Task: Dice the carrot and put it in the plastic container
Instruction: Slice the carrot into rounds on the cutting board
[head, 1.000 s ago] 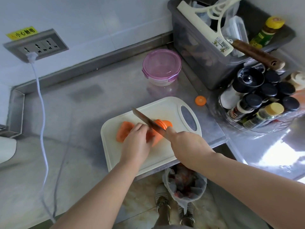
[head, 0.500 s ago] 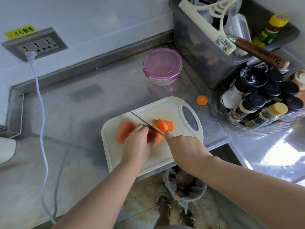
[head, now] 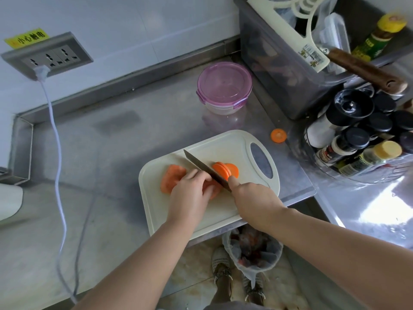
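Presently the left hand (head: 190,198) clasps the orange carrot (head: 172,179) on the white plastic cutting board (head: 223,143), hard against the steel-bladed knife (head: 204,167) grasped by the right hand (head: 253,201).

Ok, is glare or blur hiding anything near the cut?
Head view: glare blows out the steel counter at right, away from the cutting board; knife and carrot slices are sharp; the carrot under the left hand looks soft; wide-angle bends the edges.

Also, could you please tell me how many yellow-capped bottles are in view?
2. One yellow-capped bottle stands in the grey plastic bin at top right; the other leans among black-capped jars in the clear round rack below it. More may be hidden behind those.
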### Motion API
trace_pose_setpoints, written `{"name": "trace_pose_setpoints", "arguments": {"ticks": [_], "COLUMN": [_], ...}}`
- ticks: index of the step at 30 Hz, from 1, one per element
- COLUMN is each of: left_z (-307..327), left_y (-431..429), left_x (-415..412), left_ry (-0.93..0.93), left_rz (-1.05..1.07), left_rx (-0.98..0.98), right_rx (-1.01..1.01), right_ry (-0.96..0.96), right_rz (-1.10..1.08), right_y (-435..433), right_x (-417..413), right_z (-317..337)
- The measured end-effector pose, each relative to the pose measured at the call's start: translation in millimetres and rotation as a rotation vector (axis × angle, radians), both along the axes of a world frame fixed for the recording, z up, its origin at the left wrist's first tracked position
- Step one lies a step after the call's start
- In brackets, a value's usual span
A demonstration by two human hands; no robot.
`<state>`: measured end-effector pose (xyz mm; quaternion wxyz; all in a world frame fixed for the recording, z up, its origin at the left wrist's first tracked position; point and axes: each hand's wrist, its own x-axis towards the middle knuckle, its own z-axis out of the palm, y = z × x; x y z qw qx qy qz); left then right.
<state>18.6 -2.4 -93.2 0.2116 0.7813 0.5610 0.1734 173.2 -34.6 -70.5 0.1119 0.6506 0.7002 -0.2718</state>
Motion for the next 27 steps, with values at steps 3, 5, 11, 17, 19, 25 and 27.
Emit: {"name": "trace_pose_setpoints", "arguments": {"ticks": [3, 5, 11, 17, 19, 25, 27], "left_z": [2, 3, 5, 4, 3, 4, 3], "left_y": [1, 3, 2, 2, 2, 2, 2], "left_x": [-1, -1, -3, -3, -3, -3, -3], "left_ry": [0.000, 0.004, 0.040, 0.067, 0.069, 0.093, 0.106], "left_rz": [0.002, 0.008, 0.021, 0.023, 0.020, 0.017, 0.018], "left_rx": [-0.031, -0.045, -0.049, -0.045, -0.046, -0.042, -0.044], "right_rx": [-0.015, 0.026, 0.157, 0.111, 0.089, 0.080, 0.072], "right_ry": [0.141, 0.155, -0.025, 0.027, 0.032, 0.018, 0.017], "right_rz": [-0.098, -0.109, -0.004, -0.030, -0.026, -0.004, 0.010], "right_y": [7, 7, -9, -19, -18, -18, -18], "right_x": [11, 14, 6, 1, 0, -3, -4], "right_z": [4, 7, 22, 27, 29, 30, 31]}}
